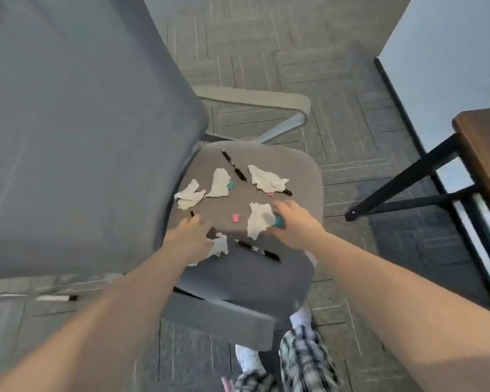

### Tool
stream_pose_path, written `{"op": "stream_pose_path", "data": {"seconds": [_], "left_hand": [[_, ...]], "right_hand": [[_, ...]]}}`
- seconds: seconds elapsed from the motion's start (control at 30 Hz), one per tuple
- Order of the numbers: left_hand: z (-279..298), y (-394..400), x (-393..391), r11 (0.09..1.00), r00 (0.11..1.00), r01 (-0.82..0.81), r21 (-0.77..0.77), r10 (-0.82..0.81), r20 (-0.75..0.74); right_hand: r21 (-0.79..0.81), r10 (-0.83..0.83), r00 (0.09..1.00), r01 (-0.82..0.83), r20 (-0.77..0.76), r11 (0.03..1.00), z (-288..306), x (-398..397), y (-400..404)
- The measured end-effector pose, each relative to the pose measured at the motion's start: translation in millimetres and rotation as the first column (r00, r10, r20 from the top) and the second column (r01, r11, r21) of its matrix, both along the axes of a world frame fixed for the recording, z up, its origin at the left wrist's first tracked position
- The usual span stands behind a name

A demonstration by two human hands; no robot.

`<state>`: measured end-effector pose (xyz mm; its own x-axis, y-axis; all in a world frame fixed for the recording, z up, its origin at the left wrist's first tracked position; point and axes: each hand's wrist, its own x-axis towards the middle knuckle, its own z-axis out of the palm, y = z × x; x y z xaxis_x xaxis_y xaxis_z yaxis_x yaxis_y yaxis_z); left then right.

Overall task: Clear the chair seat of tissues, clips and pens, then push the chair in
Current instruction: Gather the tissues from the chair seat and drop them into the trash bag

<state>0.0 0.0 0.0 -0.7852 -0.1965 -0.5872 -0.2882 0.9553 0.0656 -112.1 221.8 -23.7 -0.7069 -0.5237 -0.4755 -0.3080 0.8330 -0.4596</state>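
The grey chair seat [266, 278] holds several crumpled white tissues, black pens and small clips. My left hand [187, 236] lies at the seat's left edge with its fingers curled over a black pen [192, 214], and a tissue [219, 247] lies under its thumb side. My right hand [294, 224] hovers with fingers apart around a teal clip [278, 222] beside another tissue [258, 219]. A pink clip [236, 217] lies between my hands. One long black pen [256, 249] lies near the front and another [234, 165] at the back. More tissues [266, 178] lie behind.
The chair's tall grey backrest [82, 123] fills the left side and its armrest [255, 99] curves behind the seat. A wooden table [481, 154] with black legs stands at the right. A marker [55, 298] lies on the carpet at the left. My legs are below the seat.
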Motion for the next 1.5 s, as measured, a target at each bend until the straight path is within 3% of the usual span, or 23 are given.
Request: {"op": "stream_pose_path", "data": {"seconds": [0.17,0.37,0.6,0.73,0.93,1.03,1.13,1.37,1.5], "left_hand": [[-37.7,-6.5,-5.0,1.0,0.991,0.004,0.019,-0.006,0.137],[-91.9,-21.7,-17.8,1.0,0.982,-0.002,0.007,0.001,0.19],[-131.8,-17.1,-19.8,0.997,0.991,-0.036,0.075,0.026,0.13],[-138.4,-16.6,-19.2,0.998,0.998,-0.035,0.049,0.037,-0.05],[-131.2,-35.0,-28.8,0.97,0.947,-0.153,0.188,0.198,-0.253],[-129.2,-45.0,-39.5,0.979,0.904,-0.17,0.112,0.2,-0.378],[-130.6,-55.7,-55.0,0.981,0.878,-0.193,0.035,0.188,-0.441],[-150.7,-81.0,-84.7,0.953,0.921,-0.302,0.015,0.296,-0.254],[-162.5,-89.8,-90.6,0.953,0.923,-0.296,0.073,0.305,-0.234]], "right_hand": [[0.085,0.124,0.99,-0.129,0.06,0.988,-39.6,-17.1,-25.1],[0.183,0.248,0.969,-0.245,0.009,0.952,-77.8,-33.6,-42.4],[0.251,0.341,0.94,-0.329,-0.005,0.911,-112.7,-38.4,-52.5],[0.253,0.396,0.908,-0.354,-0.136,0.9,-125.2,-34.1,-58.7],[-0.033,0.169,0.907,-0.196,-0.386,0.98,-116.6,-45.5,-73.2],[-0.061,0.072,0.878,-0.114,-0.473,0.992,-111.3,-60.7,-85.7],[0.011,0.023,0.894,-0.02,-0.448,1.0,-107.3,-77.5,-93.0],[0.211,0.051,0.963,0.007,-0.266,0.977,-119.0,-106.6,-98.2],[0.224,-0.013,0.963,0.075,-0.268,0.972,-123.1,-110.0,-101.4]]}}
